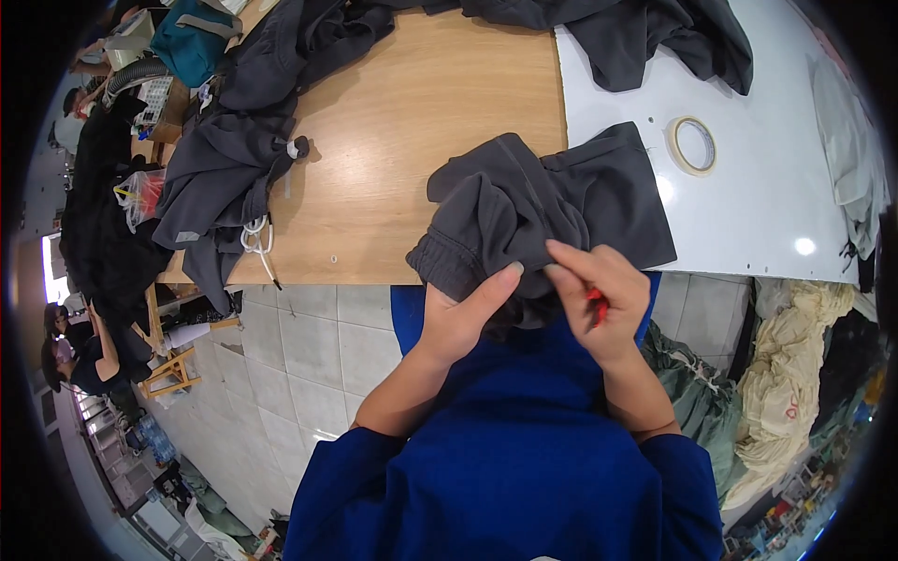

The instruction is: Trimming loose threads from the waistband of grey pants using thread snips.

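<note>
A dark grey garment (pixel 524 201) lies bunched at the table's front edge, right in front of me. Its gathered elastic edge (pixel 440 262) faces left. My left hand (pixel 456 313) grips the cloth from below, with the thumb on top. My right hand (pixel 603 297) is closed, its thumb and forefinger meeting at the cloth, though I cannot tell whether they pinch it. A small red tool (pixel 597 305) shows inside the right palm; the curled fingers hide most of it, so its kind is unclear.
More dark grey garments lie at the left (pixel 220 168) and far side of the wooden table (pixel 421 103). A white cord (pixel 257 238) hangs from the left pile. On the white board (pixel 748 187) lies a tape roll (pixel 692 146). Cream cloth sacks (pixel 781 374) stand at right.
</note>
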Demonstrator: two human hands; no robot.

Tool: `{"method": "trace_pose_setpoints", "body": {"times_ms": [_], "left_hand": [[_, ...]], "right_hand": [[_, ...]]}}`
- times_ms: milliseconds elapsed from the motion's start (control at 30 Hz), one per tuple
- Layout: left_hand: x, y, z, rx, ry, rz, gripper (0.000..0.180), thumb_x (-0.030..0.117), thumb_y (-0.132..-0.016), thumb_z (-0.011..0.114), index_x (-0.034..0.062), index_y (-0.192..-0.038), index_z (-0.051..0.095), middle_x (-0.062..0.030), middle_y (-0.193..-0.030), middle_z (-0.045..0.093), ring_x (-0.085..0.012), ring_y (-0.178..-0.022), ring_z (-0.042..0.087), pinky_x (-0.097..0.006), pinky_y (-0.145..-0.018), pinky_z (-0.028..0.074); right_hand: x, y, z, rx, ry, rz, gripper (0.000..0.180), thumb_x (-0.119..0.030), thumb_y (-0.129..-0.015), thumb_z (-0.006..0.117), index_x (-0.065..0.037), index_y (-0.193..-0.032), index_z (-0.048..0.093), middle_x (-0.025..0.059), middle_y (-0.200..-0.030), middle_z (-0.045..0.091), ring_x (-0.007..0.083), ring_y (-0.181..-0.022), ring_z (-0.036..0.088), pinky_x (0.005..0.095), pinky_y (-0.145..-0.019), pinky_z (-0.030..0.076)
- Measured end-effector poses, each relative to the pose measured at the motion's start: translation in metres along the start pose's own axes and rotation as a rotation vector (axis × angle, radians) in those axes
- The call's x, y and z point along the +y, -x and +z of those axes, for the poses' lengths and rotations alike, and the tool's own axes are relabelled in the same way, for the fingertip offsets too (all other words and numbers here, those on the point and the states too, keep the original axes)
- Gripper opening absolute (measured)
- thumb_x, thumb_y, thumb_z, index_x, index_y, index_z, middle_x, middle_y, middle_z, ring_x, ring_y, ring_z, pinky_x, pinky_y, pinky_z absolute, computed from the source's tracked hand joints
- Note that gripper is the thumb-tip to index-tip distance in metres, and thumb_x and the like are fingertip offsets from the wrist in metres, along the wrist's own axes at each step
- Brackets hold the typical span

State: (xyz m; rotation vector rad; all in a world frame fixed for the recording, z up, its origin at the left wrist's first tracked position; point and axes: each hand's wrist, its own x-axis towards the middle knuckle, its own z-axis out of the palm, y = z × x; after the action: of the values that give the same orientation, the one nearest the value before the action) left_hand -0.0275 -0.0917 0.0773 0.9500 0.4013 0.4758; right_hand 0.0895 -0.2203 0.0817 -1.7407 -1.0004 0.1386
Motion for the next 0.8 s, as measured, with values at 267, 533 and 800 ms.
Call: {"method": "trace_pose_setpoints", "body": {"times_ms": [267, 533, 800], "left_hand": [[0.031, -0.048, -0.061, 0.238, 0.509, -0.02, 0.049, 0.034, -0.101, 0.041, -0.0002, -0.136, 0.046, -0.0164, -0.138, 0.051, -0.0311, -0.126, 0.05, -0.045, -0.107, 0.04], [0.014, -0.031, -0.089, 0.411, 0.273, -0.183, 0.052, 0.033, -0.104, 0.035, 0.0003, -0.144, 0.034, -0.0134, -0.145, 0.044, -0.0282, -0.132, 0.044, -0.042, -0.11, 0.036], [0.011, -0.033, -0.066, 0.358, 0.257, -0.143, 0.054, 0.037, -0.103, 0.038, 0.0038, -0.146, 0.032, -0.0122, -0.145, 0.044, -0.0271, -0.131, 0.045, -0.042, -0.108, 0.038]], "right_hand": [[0.041, -0.003, -0.033, 0.546, -0.971, 0.439, 0.035, -0.019, -0.104, 0.044, 0.001, -0.132, 0.047, -0.0012, -0.068, 0.043, 0.0066, -0.06, 0.037, 0.0227, -0.057, 0.032], [0.038, 0.01, -0.015, 0.352, -0.651, 0.64, 0.036, -0.017, -0.103, 0.045, 0.0, -0.136, 0.046, 0.0017, -0.081, 0.055, 0.0054, -0.065, 0.044, 0.0203, -0.058, 0.038], [0.025, 0.001, 0.002, 0.143, -0.611, 0.509, 0.044, -0.015, -0.101, 0.047, -0.002, -0.142, 0.037, 0.0019, -0.088, 0.054, 0.0005, -0.063, 0.039, 0.0148, -0.056, 0.033]]}}
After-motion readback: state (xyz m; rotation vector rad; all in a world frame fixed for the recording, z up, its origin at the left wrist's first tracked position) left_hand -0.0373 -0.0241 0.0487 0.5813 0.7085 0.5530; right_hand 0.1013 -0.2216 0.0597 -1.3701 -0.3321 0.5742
